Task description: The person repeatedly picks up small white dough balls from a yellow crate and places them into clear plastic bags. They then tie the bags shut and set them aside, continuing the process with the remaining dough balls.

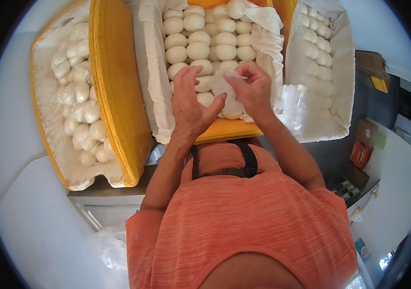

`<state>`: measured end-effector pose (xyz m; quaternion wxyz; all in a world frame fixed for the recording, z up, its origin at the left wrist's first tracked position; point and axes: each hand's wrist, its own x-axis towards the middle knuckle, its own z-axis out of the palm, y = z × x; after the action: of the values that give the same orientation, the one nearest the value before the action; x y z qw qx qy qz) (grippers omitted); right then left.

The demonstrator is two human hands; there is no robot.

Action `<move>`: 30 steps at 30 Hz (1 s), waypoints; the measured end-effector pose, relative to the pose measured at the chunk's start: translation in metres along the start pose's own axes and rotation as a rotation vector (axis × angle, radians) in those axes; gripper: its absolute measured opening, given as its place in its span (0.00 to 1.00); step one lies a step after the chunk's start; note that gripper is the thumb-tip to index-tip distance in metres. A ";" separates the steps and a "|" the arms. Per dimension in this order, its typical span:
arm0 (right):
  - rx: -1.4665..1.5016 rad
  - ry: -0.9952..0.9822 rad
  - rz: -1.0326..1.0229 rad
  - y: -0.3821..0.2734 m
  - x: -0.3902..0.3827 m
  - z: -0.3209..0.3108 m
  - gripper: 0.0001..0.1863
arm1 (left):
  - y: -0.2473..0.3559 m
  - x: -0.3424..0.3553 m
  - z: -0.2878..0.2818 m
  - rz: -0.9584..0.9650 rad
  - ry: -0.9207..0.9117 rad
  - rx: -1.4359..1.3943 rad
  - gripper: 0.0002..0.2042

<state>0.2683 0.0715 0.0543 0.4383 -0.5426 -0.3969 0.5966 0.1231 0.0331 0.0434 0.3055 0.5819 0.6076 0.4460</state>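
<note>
My right hand (254, 91) pinches a thin translucent plastic bag (228, 91) over rows of round white dough balls (198, 50) in the middle yellow box. The balls rest on white cloth (269, 43) that lines the box. My left hand (191, 103) is raised at the bag's left side, fingers curved and apart, thumb beside the bag's edge; whether it touches the bag I cannot tell. A bundle of clear plastic bags (290, 108) lies just right of my right hand.
A yellow foam box (116, 91) on the left holds several bagged white balls (82, 111). Another cloth-lined box (335, 111) of balls stands on the right. Beyond it are cardboard pieces (369, 65), red packages (359, 155) and a white curved surface (398, 192).
</note>
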 end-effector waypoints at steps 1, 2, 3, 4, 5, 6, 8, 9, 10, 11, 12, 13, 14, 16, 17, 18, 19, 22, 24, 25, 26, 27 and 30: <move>-0.015 -0.088 -0.054 0.007 -0.002 0.004 0.09 | 0.006 0.010 0.012 0.089 -0.036 -0.028 0.21; 0.010 -0.155 -0.039 0.005 -0.007 0.005 0.09 | -0.004 0.010 0.021 0.061 -0.053 -0.008 0.21; -0.047 -0.219 -0.011 0.005 -0.004 -0.004 0.10 | -0.017 0.010 0.023 -0.017 -0.016 -0.063 0.19; -0.099 -0.284 0.019 0.005 0.000 -0.018 0.10 | -0.031 0.006 0.020 -0.098 0.019 -0.112 0.18; -0.147 -0.345 0.054 0.004 0.005 -0.034 0.11 | -0.043 0.002 0.014 -0.181 0.048 -0.158 0.16; -0.279 -0.368 0.034 0.003 0.023 -0.055 0.12 | -0.054 -0.003 0.003 -0.136 0.056 -0.014 0.13; -0.490 -0.279 -0.198 0.036 0.087 -0.102 0.12 | -0.051 -0.005 -0.005 -0.109 0.064 0.145 0.09; -0.717 -0.149 -0.232 0.027 0.117 -0.111 0.15 | -0.045 -0.007 -0.006 -0.141 0.067 0.162 0.08; -0.929 -0.045 -0.458 0.044 0.152 -0.131 0.21 | -0.038 -0.008 -0.006 -0.166 0.063 0.172 0.06; -1.276 0.119 -0.636 0.048 0.179 -0.139 0.24 | -0.034 -0.009 -0.002 -0.168 0.050 0.174 0.06; -1.407 0.125 -0.532 0.044 0.202 -0.139 0.27 | -0.031 -0.012 0.003 -0.171 0.039 0.176 0.06; -1.502 0.076 -0.443 0.047 0.227 -0.145 0.25 | -0.029 -0.013 0.008 -0.172 0.028 0.172 0.05; -1.593 0.027 -0.348 0.052 0.252 -0.153 0.24 | -0.025 -0.014 0.011 -0.203 0.012 0.199 0.05; -1.617 -0.118 -0.379 0.056 0.304 -0.183 0.20 | -0.023 -0.020 0.014 -0.285 -0.024 0.244 0.05; -1.546 -0.206 -0.514 0.054 0.333 -0.208 0.18 | -0.025 -0.023 0.015 -0.301 -0.018 0.229 0.06; -1.471 -0.294 -0.643 0.050 0.348 -0.222 0.16 | -0.030 -0.027 0.015 -0.319 -0.015 0.213 0.07; -1.230 -0.158 -0.386 0.016 0.349 -0.209 0.12 | -0.033 -0.034 0.014 -0.351 0.011 0.202 0.07; -1.290 0.557 -0.534 -0.010 0.358 -0.243 0.12 | -0.027 -0.028 0.013 -0.440 0.009 0.162 0.09; -1.075 0.544 -0.715 -0.009 0.330 -0.220 0.14 | -0.029 -0.028 0.012 -0.451 0.015 0.145 0.11; -0.968 0.538 -0.803 -0.010 0.316 -0.204 0.15 | -0.032 -0.026 0.013 -0.454 0.017 0.132 0.11; -0.888 0.273 -0.706 0.007 0.309 -0.187 0.18 | -0.035 -0.026 0.015 -0.456 0.000 0.119 0.12; -0.795 0.013 -0.598 0.036 0.303 -0.168 0.21 | -0.039 -0.026 0.016 -0.460 -0.018 0.110 0.12; -1.300 -0.067 -0.884 0.092 0.303 -0.123 0.30 | -0.041 -0.026 0.014 -0.614 -0.018 -0.009 0.15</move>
<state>0.3746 0.3327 -0.1359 0.2176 -0.4635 -0.8584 0.0312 0.1215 0.0138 -0.0034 0.4341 0.3737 0.7502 0.3303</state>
